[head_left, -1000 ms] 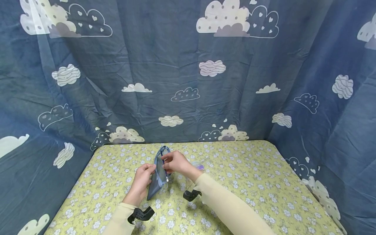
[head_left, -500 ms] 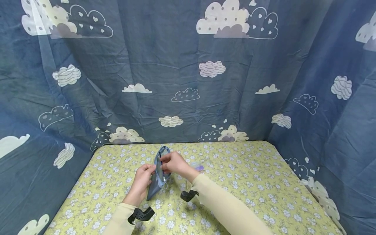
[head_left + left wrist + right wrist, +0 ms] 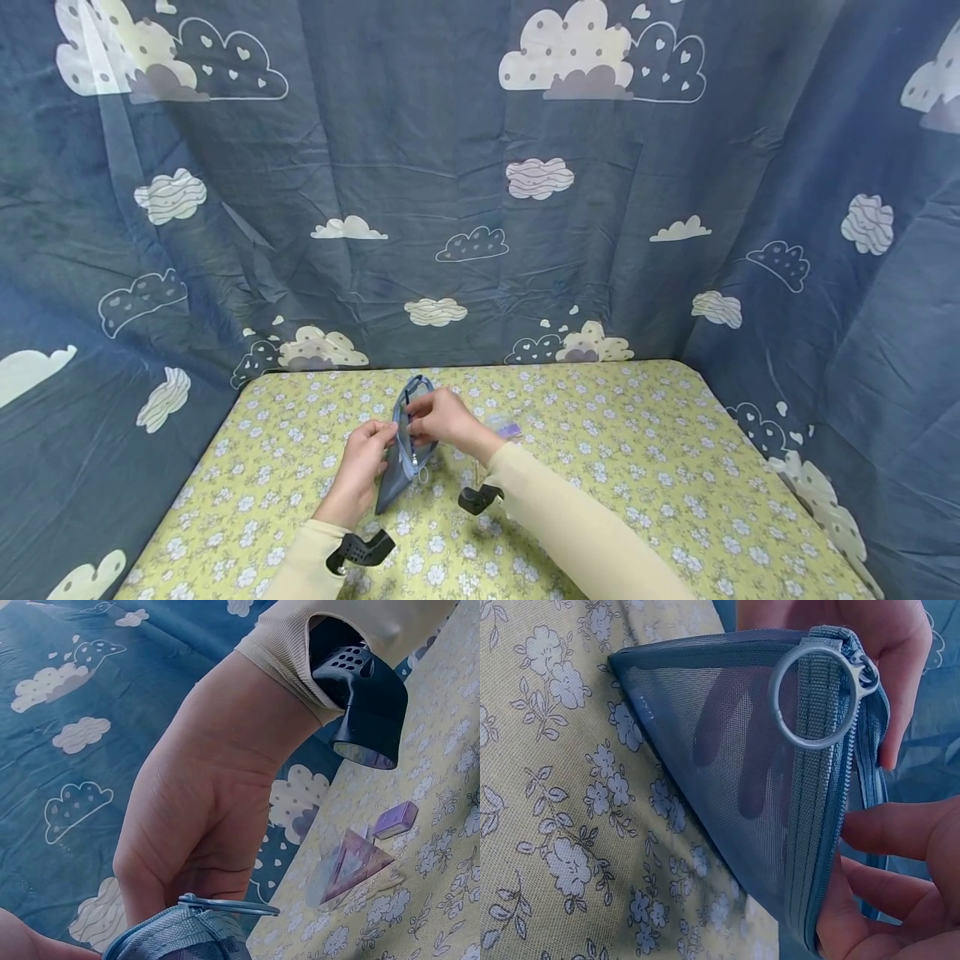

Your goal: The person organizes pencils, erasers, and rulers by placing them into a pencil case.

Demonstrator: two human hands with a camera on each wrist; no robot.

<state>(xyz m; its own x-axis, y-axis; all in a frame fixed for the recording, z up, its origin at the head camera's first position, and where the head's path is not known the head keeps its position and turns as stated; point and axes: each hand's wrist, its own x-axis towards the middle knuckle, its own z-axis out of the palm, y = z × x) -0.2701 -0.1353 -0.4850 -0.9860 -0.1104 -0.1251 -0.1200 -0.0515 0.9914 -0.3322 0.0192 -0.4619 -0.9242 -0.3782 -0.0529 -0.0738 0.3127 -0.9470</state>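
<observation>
A blue-grey mesh zip pouch (image 3: 395,483) is held upright over the table with its mouth parted. My left hand (image 3: 365,458) grips its left rim, thumb at the edge; the fingers show dimly through the mesh (image 3: 675,697) in the right wrist view. My right hand (image 3: 447,419) is at the mouth, with bent fingers pinching the zip edge. In the right wrist view, the fingertips of the right hand (image 3: 892,832) meet the toothed zip tape, one partly behind it. A metal ring (image 3: 773,701) hangs from the zip slider. The pouch's inside is mostly hidden.
Behind the right forearm lie a clear purple set square (image 3: 349,874) and a small purple block (image 3: 395,819). They sit on a yellow floral tablecloth (image 3: 637,467). A blue cloud-print curtain (image 3: 450,192) stands along the back and sides.
My right hand has shifted slightly left with the zip edge, and the slider and ring end has moved left too. My left hand keeps its hold.
</observation>
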